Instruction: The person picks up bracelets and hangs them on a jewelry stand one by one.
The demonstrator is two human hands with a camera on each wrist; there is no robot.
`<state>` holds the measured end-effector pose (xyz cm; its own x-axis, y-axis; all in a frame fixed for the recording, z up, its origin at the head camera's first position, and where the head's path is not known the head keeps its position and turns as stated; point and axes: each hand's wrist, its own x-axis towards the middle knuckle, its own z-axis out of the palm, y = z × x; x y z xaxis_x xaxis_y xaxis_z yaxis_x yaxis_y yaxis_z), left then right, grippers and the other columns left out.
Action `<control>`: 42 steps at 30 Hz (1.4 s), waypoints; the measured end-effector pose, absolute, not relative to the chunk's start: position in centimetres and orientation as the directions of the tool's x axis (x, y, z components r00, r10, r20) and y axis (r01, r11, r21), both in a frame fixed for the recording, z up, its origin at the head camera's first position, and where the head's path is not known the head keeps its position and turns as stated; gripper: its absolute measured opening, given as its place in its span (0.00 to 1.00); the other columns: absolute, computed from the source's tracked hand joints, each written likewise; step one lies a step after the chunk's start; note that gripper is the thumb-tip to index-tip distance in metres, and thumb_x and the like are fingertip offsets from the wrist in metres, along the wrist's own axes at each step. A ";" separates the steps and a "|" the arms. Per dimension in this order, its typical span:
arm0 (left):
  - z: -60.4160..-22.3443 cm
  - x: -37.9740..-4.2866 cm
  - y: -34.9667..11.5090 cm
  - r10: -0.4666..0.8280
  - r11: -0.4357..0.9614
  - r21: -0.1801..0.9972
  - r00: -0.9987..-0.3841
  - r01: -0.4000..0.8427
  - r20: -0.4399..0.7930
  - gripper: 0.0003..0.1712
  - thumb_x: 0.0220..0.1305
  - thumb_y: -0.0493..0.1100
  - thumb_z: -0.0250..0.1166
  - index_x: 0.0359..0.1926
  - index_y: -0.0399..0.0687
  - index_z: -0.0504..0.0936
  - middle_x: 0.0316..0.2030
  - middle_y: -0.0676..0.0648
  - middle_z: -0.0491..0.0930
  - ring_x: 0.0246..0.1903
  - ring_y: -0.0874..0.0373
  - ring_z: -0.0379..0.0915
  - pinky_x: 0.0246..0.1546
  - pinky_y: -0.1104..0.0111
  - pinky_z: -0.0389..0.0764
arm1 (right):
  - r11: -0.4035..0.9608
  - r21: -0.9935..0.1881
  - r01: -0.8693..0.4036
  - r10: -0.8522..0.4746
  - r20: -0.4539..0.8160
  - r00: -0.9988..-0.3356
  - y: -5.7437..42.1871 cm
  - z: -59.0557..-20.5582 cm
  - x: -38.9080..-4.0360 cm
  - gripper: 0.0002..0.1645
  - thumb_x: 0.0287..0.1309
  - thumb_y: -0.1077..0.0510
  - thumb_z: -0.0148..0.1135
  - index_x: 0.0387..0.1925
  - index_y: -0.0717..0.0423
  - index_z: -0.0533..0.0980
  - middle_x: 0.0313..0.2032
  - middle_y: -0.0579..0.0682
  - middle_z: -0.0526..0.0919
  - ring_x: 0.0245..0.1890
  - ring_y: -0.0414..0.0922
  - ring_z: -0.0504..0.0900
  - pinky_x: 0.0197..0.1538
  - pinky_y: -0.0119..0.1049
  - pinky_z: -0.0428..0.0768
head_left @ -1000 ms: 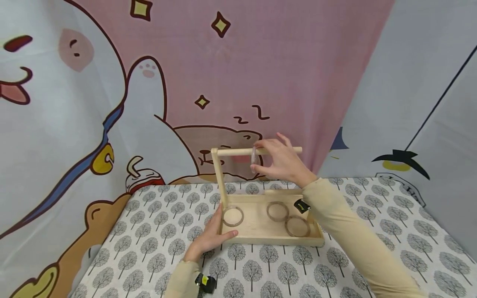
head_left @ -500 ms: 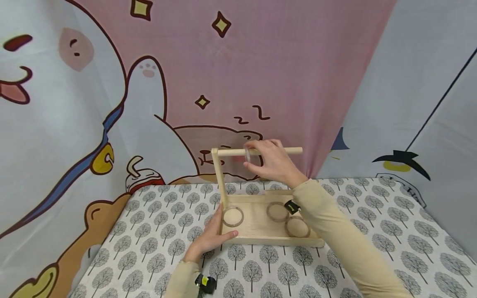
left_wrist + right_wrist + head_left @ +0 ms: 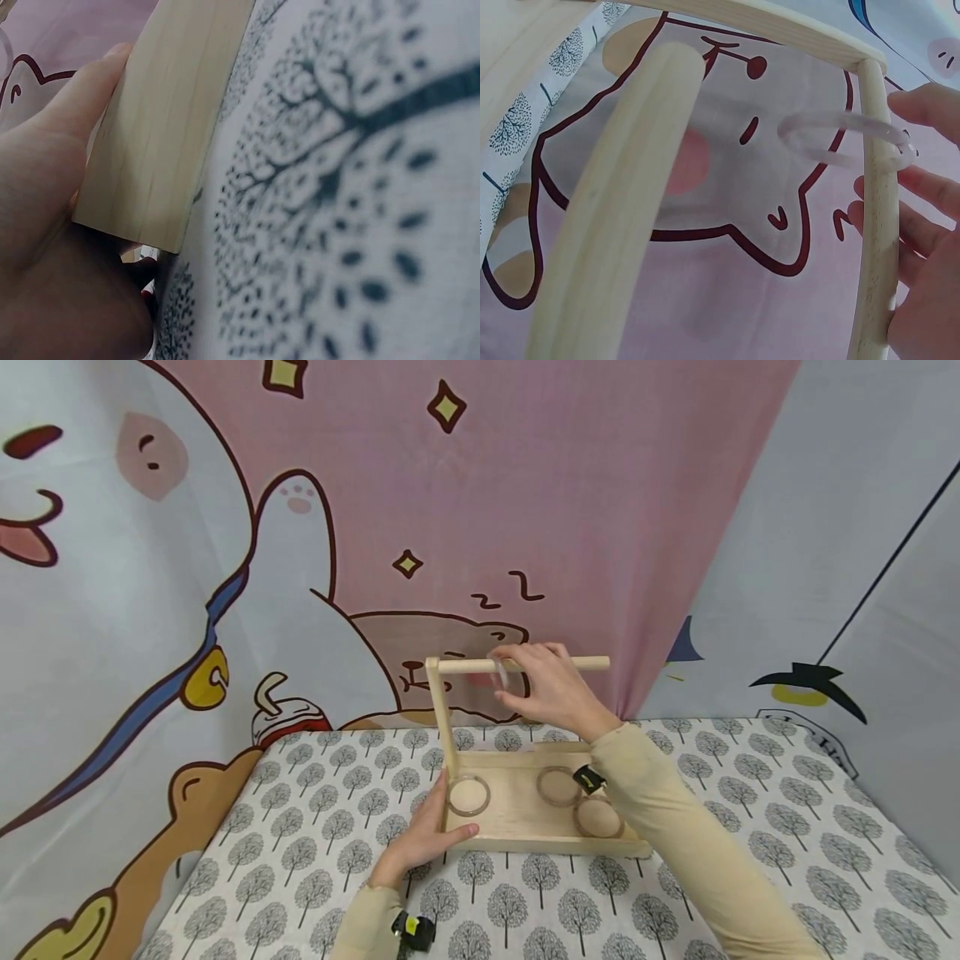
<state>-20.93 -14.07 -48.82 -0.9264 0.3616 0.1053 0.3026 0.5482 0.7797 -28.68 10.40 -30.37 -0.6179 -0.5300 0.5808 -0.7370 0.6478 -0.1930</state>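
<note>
Loosely, a ring (image 3: 840, 121) encircles the bar (image 3: 468, 666) — right hand (image 3: 551, 683) beside it, fingers apart; left hand (image 3: 427, 837) clamped on the tray (image 3: 517, 810) below — a snagging fingertip could drag it off.

Rod (image 3: 467, 667), tray (image 3: 513, 802): wood, smooth, matt. Ring (image 3: 844, 121) on rod: glossy, plastic-looking. Tablecloth (image 3: 303, 893), backdrop (image 3: 555, 493): matt cloth.

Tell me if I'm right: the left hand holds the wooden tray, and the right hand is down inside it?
Not quite: the head view shows the right hand up at the wooden bar, not inside the tray. The left hand does hold it.
</note>
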 end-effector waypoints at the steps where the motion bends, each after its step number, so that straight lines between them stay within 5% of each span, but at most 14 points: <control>1: -48.8 -20.9 -14.1 0.362 0.547 0.781 -0.926 0.302 0.105 0.62 0.58 0.56 0.68 0.74 0.33 0.35 0.73 0.30 0.38 0.69 0.31 0.39 0.62 0.33 0.44 | 0.646 -0.191 -0.739 -0.532 0.581 -0.616 10.4 -30.4 -28.7 0.31 0.52 0.49 0.70 0.57 0.55 0.75 0.51 0.49 0.82 0.51 0.48 0.77 0.60 0.50 0.63; 16: -48.7 -20.9 -14.1 0.363 0.537 0.785 -0.924 0.310 0.117 0.63 0.58 0.55 0.69 0.74 0.32 0.36 0.72 0.29 0.38 0.69 0.30 0.39 0.62 0.33 0.43 | 0.636 -0.166 -0.754 -0.591 0.522 -0.614 10.9 -30.2 -28.6 0.41 0.46 0.57 0.76 0.63 0.57 0.70 0.51 0.51 0.81 0.49 0.48 0.76 0.58 0.48 0.66; 31: -48.7 -20.7 -14.0 0.363 0.547 0.780 -0.926 0.305 0.107 0.62 0.58 0.54 0.68 0.74 0.31 0.36 0.72 0.29 0.39 0.69 0.31 0.39 0.63 0.34 0.43 | 0.654 -0.190 -0.733 -0.549 0.546 -0.632 10.7 -30.5 -28.7 0.42 0.43 0.48 0.78 0.60 0.56 0.72 0.50 0.51 0.81 0.49 0.48 0.77 0.55 0.46 0.68; 42: -48.7 -20.8 -14.1 0.364 0.547 0.776 -0.924 0.314 0.117 0.61 0.59 0.55 0.68 0.74 0.31 0.37 0.72 0.30 0.39 0.69 0.31 0.39 0.63 0.34 0.43 | 0.628 -0.269 -0.730 -0.539 0.526 -0.657 11.4 -30.4 -28.3 0.44 0.46 0.49 0.77 0.63 0.57 0.69 0.58 0.54 0.76 0.58 0.50 0.72 0.62 0.49 0.65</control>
